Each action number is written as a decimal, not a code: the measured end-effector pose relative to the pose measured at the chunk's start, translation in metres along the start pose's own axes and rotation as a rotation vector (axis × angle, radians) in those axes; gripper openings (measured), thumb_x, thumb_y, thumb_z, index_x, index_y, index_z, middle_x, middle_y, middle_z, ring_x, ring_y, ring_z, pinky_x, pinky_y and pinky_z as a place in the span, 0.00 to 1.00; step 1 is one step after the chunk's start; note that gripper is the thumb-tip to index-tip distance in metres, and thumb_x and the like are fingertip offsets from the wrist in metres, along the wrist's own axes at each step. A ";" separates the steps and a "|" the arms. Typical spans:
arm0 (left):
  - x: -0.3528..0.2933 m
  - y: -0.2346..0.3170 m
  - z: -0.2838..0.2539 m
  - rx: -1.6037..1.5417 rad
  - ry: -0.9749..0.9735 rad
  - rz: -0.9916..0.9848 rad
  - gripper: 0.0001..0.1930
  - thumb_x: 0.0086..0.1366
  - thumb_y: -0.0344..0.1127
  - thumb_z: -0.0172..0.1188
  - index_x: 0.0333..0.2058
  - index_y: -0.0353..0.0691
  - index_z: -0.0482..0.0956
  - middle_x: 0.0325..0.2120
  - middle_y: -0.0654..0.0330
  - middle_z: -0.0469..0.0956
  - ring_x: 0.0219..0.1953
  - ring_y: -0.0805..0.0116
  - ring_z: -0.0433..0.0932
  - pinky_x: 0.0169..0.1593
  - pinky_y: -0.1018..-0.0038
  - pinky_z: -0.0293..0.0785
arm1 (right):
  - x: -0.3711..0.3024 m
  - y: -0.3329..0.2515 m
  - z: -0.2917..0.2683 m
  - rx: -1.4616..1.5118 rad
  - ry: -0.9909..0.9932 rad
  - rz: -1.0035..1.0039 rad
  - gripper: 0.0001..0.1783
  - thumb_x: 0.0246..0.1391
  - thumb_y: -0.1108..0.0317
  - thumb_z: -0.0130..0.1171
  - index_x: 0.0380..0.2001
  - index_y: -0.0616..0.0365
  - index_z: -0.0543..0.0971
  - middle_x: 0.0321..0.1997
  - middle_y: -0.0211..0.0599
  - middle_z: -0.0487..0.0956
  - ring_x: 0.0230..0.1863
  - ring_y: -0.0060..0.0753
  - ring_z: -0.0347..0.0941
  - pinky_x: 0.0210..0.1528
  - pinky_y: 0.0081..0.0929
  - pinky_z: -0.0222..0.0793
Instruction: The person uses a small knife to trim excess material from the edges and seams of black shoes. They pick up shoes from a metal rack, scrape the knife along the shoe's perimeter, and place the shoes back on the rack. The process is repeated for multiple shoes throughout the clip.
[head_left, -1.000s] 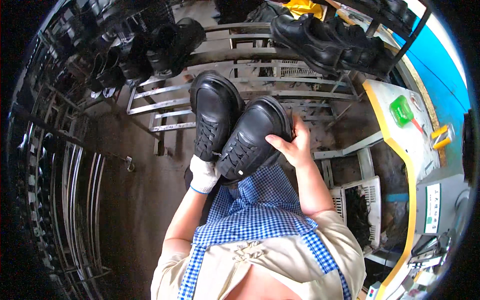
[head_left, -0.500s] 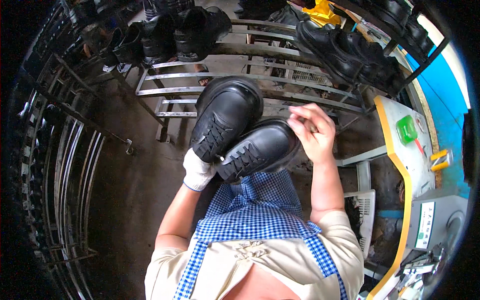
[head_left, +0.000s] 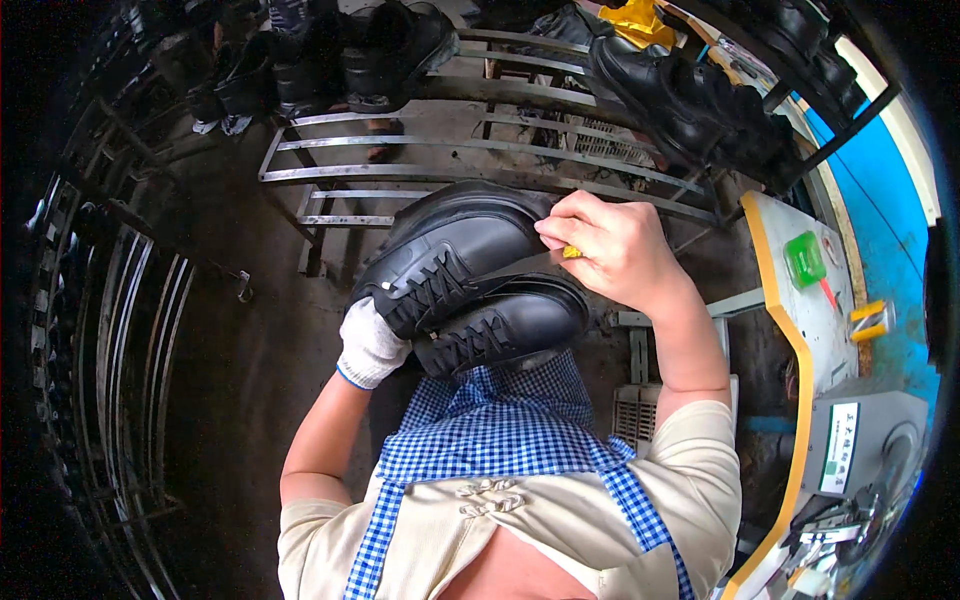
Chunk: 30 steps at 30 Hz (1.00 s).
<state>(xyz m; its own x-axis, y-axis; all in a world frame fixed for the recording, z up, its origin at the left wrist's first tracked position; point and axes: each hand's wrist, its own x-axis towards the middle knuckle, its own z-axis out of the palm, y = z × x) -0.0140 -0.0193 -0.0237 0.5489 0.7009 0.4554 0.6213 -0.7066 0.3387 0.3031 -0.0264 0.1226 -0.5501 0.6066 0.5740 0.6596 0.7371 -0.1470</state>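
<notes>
Dim brown workshop floor (head_left: 270,430) spreads behind everything, with metal racks about. Nearest, low in the frame, is a blue-and-white checked cloth apron (head_left: 500,450) over a cream short-sleeved top (head_left: 440,530). Just above it, mid-frame, two black smooth-leather lace-up shoes (head_left: 470,250) lie side by side, toes toward the right, one above the other. The left hand in a white knitted glove (head_left: 372,345) bears both at the heel ends — its fingers seem clamped there, though the tips are hidden. The bare right hand (head_left: 610,245) is at the upper shoe's toe, fingers pinched together on a small bright-yellow object (head_left: 571,252); whether they touch the leather I cannot tell.

These shoes look moderately heavy and sturdy, stiff at toe and sole, softer around the laces; the polished uppers may be slippery and scuff easily, so the heel is the sound place to hold.

Farther right stands a white tabletop with a yellow edge (head_left: 845,365), bearing a translucent green plastic piece (head_left: 804,258). Beyond, at the upper left and upper right, more black shoes (head_left: 395,55) line the racks.
</notes>
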 end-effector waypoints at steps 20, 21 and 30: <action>-0.015 -0.009 0.000 -0.017 -0.021 0.034 0.28 0.43 0.28 0.66 0.49 0.48 0.81 0.45 0.56 0.82 0.47 0.52 0.81 0.49 0.63 0.79 | -0.007 0.018 0.010 0.190 -0.093 0.093 0.14 0.34 0.72 0.67 0.23 0.56 0.70 0.28 0.36 0.73 0.24 0.42 0.74 0.25 0.33 0.69; -0.016 -0.009 0.001 -0.062 0.016 0.026 0.28 0.43 0.27 0.65 0.49 0.48 0.81 0.45 0.55 0.82 0.46 0.52 0.81 0.49 0.63 0.79 | -0.009 0.021 0.008 0.314 -0.080 0.142 0.14 0.36 0.75 0.66 0.25 0.57 0.70 0.27 0.35 0.73 0.24 0.40 0.74 0.27 0.31 0.69; -0.026 -0.012 0.002 -0.186 0.062 -0.095 0.27 0.46 0.24 0.64 0.50 0.47 0.81 0.46 0.55 0.82 0.45 0.51 0.82 0.48 0.64 0.79 | -0.052 0.024 0.024 0.487 0.068 0.493 0.11 0.46 0.77 0.70 0.33 0.61 0.79 0.30 0.33 0.80 0.32 0.23 0.78 0.35 0.23 0.73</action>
<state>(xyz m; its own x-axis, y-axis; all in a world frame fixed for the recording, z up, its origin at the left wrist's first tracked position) -0.0339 -0.0289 -0.0410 0.4538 0.7617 0.4624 0.5512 -0.6477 0.5260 0.3353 -0.0328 0.0700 -0.2015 0.8964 0.3947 0.5106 0.4400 -0.7387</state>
